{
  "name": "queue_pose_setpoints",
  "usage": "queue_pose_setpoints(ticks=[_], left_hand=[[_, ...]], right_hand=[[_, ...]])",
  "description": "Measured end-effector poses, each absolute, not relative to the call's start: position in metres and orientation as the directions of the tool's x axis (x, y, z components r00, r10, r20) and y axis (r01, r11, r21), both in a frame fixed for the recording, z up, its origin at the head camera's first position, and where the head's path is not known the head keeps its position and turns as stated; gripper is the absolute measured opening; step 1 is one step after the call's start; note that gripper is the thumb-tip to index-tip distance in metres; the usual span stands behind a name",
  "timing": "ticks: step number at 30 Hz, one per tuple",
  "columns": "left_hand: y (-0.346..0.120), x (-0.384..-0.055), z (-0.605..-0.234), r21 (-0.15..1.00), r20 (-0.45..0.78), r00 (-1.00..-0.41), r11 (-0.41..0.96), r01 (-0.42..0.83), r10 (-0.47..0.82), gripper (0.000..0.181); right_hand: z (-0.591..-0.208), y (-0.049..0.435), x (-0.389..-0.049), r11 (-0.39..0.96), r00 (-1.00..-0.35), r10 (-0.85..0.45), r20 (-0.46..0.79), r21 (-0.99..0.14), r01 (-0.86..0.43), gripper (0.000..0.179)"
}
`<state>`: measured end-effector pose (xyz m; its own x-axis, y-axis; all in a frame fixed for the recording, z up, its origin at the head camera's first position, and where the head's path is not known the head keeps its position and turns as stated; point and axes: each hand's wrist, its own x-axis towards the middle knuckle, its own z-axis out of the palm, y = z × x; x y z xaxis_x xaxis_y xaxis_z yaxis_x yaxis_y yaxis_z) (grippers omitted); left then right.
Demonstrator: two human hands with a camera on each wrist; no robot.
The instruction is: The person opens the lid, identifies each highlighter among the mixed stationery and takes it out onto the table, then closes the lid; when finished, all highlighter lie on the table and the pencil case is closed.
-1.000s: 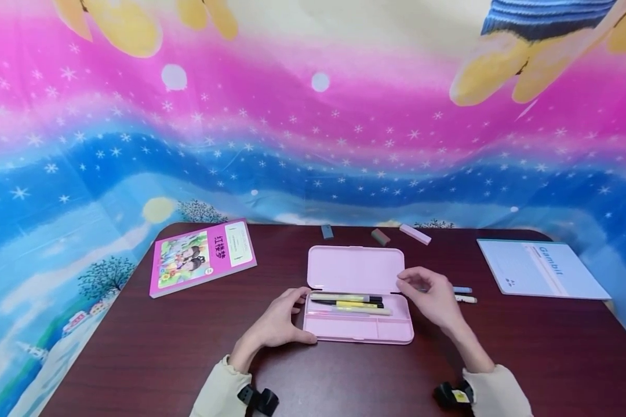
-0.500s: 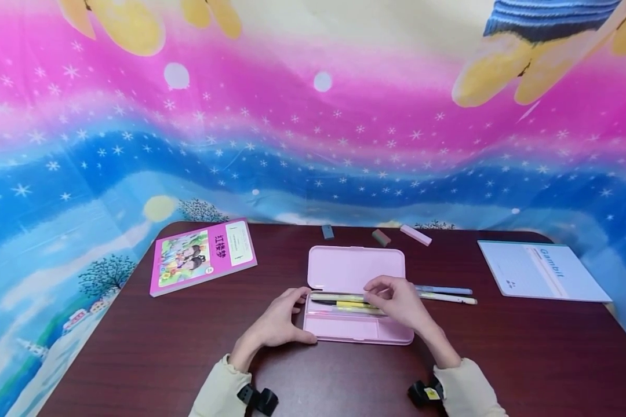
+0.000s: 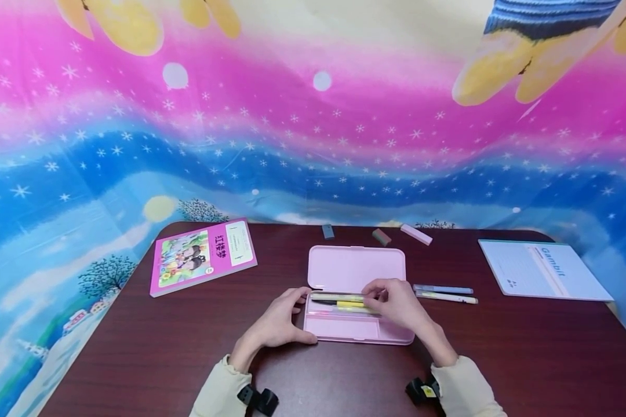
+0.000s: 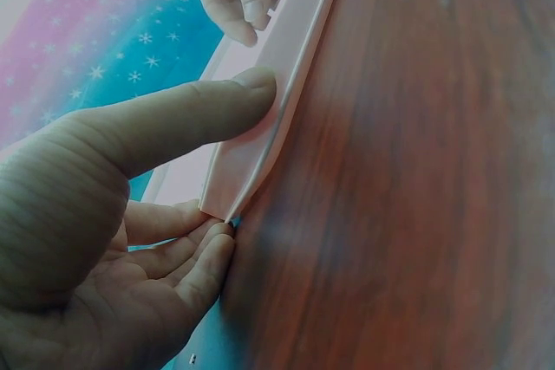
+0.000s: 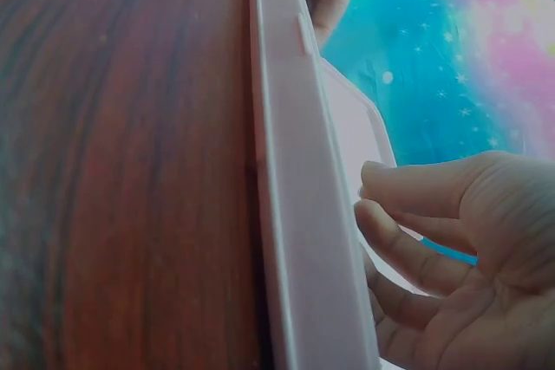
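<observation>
A pink pencil case lies with its lid folded back on the dark wooden table. My left hand grips its left end, thumb on the front wall and fingers at the far side, as the left wrist view also shows. Several pens lie side by side in the back compartment. My right hand reaches over their right ends, fingers bent down and thumb near the index finger. In the right wrist view its fingertips are close together behind the case wall. I cannot tell whether they pinch a pen.
Two more pens lie on the table right of the case. Behind it are a grey-blue block, a brown-green block and a pink block. A pink book lies left, a pale notebook right.
My right hand has moved left from the lid's right corner to over the pens in the case, uncovering the two pens outside. The left hand has stayed on the case.
</observation>
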<state>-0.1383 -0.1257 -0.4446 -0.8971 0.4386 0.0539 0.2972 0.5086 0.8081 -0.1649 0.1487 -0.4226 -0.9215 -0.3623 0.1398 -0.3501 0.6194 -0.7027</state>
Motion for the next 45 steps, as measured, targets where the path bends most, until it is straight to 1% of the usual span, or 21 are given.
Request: queue_pose_setpoints(ticks=[10,17,23,28,34,41,45], left_hand=[[-0.125,-0.139,-0.446,0.804,0.066,-0.894,0.507,0.311,0.444,0.085],[-0.125,-0.139,-0.446,0.806,0.062,-0.895,0.506,0.306,0.442,0.084],[-0.125,-0.139,-0.446,0.805,0.054,-0.896,0.512,0.299,0.44,0.084],[-0.124,-0.14,-0.447,0.806,0.053,-0.897,0.512,0.298,0.439,0.083],[-0.125,-0.14,-0.447,0.803,0.048,-0.899,0.518,0.295,0.436,0.084],[-0.125,-0.139,-0.447,0.802,0.049,-0.899,0.519,0.295,0.435,0.086],[-0.124,-0.139,-0.445,0.802,0.043,-0.899,0.522,0.291,0.435,0.085]], right_hand=[[-0.423,0.151,-0.165,0.675,-0.895,-0.412,0.171,-0.602,-0.426,0.009],[-0.423,0.147,-0.163,0.719,-0.912,-0.37,0.176,-0.568,-0.401,0.011],[-0.421,0.143,-0.16,0.768,-0.934,-0.32,0.162,-0.532,-0.355,0.013],[-0.419,0.139,-0.156,0.784,-0.946,-0.293,0.141,-0.532,-0.321,0.015],[-0.42,0.138,-0.156,0.778,-0.945,-0.296,0.136,-0.539,-0.321,0.015],[-0.419,0.141,-0.157,0.756,-0.924,-0.354,0.142,-0.538,-0.372,0.009],[-0.416,0.146,-0.159,0.708,-0.909,-0.385,0.16,-0.58,-0.402,0.008]])
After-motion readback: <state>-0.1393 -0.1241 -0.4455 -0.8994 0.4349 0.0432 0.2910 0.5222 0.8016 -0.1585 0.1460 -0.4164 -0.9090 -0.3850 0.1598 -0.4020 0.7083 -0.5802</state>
